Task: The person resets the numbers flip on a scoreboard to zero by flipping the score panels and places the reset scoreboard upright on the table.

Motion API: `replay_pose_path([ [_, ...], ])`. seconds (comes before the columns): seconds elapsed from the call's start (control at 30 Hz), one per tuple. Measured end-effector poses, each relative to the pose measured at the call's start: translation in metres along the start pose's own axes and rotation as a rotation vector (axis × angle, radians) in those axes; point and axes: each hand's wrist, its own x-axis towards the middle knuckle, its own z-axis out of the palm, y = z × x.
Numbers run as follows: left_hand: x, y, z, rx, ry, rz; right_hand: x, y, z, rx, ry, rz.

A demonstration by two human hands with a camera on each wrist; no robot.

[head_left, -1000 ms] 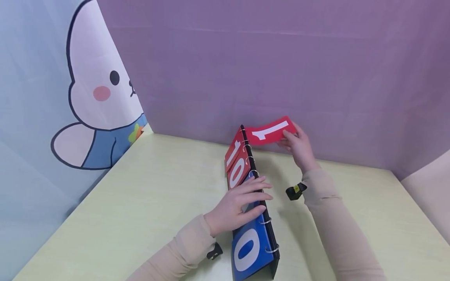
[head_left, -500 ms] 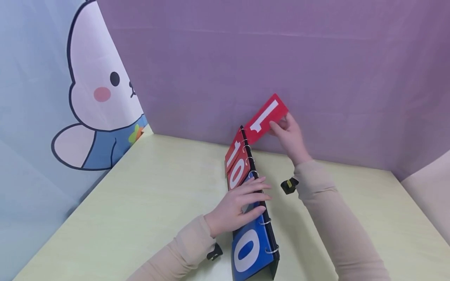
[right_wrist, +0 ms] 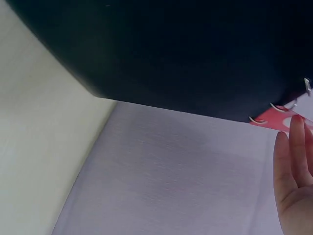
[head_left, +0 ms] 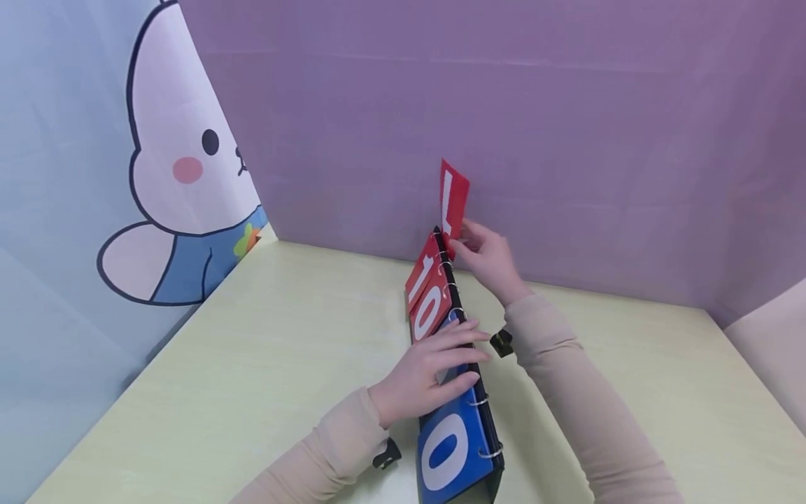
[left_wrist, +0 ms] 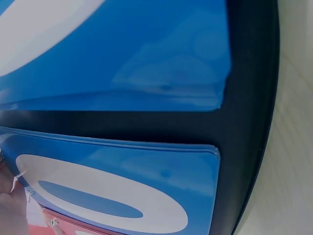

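A flip scoreboard (head_left: 462,329) with a black stand and metal rings stands on the table, showing red cards at the far end and blue cards at the near end. My left hand (head_left: 425,374) lies across the middle blue cards with its fingers extended over the top edge. At the far end my right hand (head_left: 494,259) pinches a raised red number card (head_left: 455,199) low down, near the rings. The right wrist view shows the fingers (right_wrist: 297,147) against the red card, below the black back; the thumb is hidden there. A blue zero card (left_wrist: 98,191) appears in the left wrist view.
The pale table (head_left: 302,336) extends on both sides of the scoreboard. A purple cloth backdrop (head_left: 567,140) rises behind it, close to its far end. At the left hangs a light blue cloth with a cartoon animal (head_left: 182,140).
My right hand has moved left and swung the red card from leaning right to nearly upright, first rising, then sliding down toward the rings. The left hand has stayed in place on the scoreboard.
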Motion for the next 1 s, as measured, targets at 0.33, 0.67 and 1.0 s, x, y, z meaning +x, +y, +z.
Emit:
replay_pose_path([
  [0.33,-0.001,0.001,-0.002,0.014,0.015,0.020,0.001,-0.008,0.014,-0.216,0.015,-0.242],
  [0.67,0.000,0.001,-0.002,0.008,0.001,0.015,0.005,-0.014,0.019,-0.416,-0.199,-0.405],
  [1.0,0.001,0.001,-0.002,0.010,0.010,0.022,0.011,-0.010,0.014,-0.388,-0.346,-0.375],
])
